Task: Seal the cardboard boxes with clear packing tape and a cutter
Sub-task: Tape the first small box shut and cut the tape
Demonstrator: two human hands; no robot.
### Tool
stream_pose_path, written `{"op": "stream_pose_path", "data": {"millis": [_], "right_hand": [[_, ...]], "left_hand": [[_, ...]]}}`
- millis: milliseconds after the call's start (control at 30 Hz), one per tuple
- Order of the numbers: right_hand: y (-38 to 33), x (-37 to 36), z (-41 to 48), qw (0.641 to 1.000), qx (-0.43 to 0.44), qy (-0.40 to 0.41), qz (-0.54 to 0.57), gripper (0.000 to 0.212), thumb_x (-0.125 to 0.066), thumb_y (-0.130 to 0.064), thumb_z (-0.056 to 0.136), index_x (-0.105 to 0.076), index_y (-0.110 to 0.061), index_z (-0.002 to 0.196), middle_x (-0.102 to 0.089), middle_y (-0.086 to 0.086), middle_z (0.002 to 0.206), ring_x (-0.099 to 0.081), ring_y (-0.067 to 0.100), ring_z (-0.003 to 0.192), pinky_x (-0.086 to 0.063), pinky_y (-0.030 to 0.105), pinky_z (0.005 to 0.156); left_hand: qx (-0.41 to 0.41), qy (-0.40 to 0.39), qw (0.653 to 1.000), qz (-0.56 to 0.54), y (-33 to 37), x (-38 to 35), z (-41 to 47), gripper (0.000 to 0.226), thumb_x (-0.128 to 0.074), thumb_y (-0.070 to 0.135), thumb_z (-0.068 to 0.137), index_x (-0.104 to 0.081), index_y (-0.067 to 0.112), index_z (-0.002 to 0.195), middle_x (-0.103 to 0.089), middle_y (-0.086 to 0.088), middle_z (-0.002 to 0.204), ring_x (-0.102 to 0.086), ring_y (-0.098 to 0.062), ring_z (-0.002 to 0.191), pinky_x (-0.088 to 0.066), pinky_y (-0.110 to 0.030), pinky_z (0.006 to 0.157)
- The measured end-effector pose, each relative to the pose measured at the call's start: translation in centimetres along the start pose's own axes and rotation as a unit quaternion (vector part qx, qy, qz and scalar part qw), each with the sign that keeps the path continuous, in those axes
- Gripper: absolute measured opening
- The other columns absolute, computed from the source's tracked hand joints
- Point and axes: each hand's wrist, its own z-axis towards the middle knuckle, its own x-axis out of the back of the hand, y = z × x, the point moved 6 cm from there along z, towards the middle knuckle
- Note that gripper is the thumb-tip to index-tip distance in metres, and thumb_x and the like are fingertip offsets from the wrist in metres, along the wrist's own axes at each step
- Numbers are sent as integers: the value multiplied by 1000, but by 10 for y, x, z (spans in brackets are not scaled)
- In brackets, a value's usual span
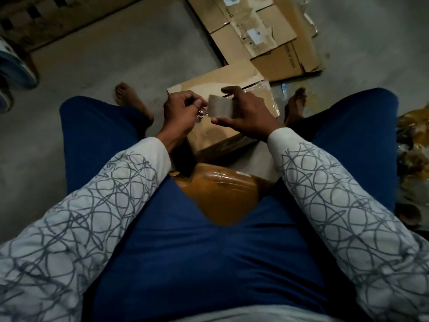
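tape roll (221, 106) held between both hands (248, 115).

Two hands (181, 111) (253, 117), one tape roll (220, 108), two feet (132, 101) (294, 105)

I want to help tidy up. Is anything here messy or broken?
Yes. The clear tape end the left hand pinches, off the tape roll in the right hand, looks crumpled. The flattened cardboard farther off has torn, ragged edges.

Grey concrete floor (111, 56); box (222, 135) resting on it; flattened cardboard (267, 31) lying just beyond box; left foot (130, 98) and right foot (294, 105) planted either side of box.
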Motion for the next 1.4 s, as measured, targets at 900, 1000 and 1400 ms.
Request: {"op": "stream_pose_path", "data": {"millis": [900, 1000, 1400], "right_hand": [[-9, 4, -3, 996, 15, 24, 86, 66, -89, -39, 71, -61, -16, 126, -65, 3, 120, -55, 14, 101, -48, 26, 80], [-3, 5, -4, 999, 20, 32, 34, 68, -89, -34, 72, -60, -14, 129, -64, 10, 122, -55, 24, 106, -48, 38, 87], [9, -1, 2, 999, 18, 32, -25, 73, -83, -46, 75, -54, -25, 138, -60, 12, 125, -56, 29, 111, -50, 42, 92]], "left_hand": [[172, -89, 960, -203, -2, 1, -11, 22, -43, 0, 89, -64, 3, 84, -60, -10, 74, -55, -22, 58, -53, -31, 54], [156, -107, 962, -195, -2, -2, -10, 14, -52, 11, 96, -63, 2, 94, -59, -9, 76, -56, -19, 54, -53, -30, 53], [26, -31, 999, -12, -5, 0, -2, 7, -64, 18, 96, -66, 16, 103, -66, -12, 87, -58, -17, 56, -53, -31, 52]]}}
